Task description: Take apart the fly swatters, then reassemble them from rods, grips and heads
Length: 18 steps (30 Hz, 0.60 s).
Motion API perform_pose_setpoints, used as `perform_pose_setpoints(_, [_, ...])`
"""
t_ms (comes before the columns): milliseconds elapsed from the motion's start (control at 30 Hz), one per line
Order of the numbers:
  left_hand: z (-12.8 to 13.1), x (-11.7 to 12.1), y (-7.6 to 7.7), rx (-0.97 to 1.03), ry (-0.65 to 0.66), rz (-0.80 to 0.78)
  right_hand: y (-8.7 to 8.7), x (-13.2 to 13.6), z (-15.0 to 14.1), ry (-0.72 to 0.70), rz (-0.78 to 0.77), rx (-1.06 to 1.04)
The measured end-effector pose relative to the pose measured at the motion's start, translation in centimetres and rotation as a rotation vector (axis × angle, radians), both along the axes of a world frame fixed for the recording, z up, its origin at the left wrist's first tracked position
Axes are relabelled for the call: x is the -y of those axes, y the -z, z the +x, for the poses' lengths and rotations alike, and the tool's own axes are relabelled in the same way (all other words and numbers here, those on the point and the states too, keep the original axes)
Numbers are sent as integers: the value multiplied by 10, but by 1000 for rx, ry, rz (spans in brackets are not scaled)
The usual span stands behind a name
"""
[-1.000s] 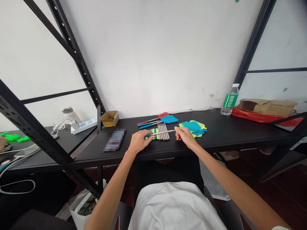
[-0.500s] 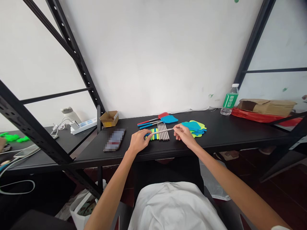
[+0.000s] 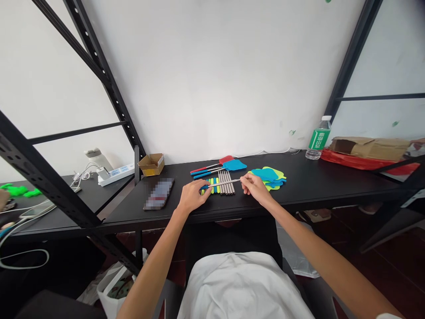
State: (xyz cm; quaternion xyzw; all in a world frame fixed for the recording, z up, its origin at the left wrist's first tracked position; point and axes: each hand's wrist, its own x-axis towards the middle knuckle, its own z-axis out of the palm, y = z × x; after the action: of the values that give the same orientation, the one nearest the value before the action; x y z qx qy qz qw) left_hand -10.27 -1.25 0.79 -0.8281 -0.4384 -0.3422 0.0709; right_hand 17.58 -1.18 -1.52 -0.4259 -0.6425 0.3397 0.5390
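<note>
My left hand is closed around a blue handle, from which a thin metal rod runs out to the right. At the rod's far end, the fingertips of my right hand are pinched together. Beneath the rod lie a row of yellow-green and blue handles and, beside them, several metal tubes side by side. A pile of blue and yellow-green fly swatter heads is just beyond my right hand. Behind the tubes rest fly swatters with red and blue heads.
A phone and a small cardboard box are on the left of the black table. A water bottle and a brown paper package on red plastic stand at the right. Black shelf posts rise on both sides.
Both hands stay almost where they were, still holding the rod and its handle. The right fingertips have shifted very slightly at the rod's end.
</note>
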Motion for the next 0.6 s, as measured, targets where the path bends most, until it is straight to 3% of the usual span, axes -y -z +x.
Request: perform_pose_setpoints(600, [0,0,-1,-9,67,-11,-4,5,-2,-48,5,51])
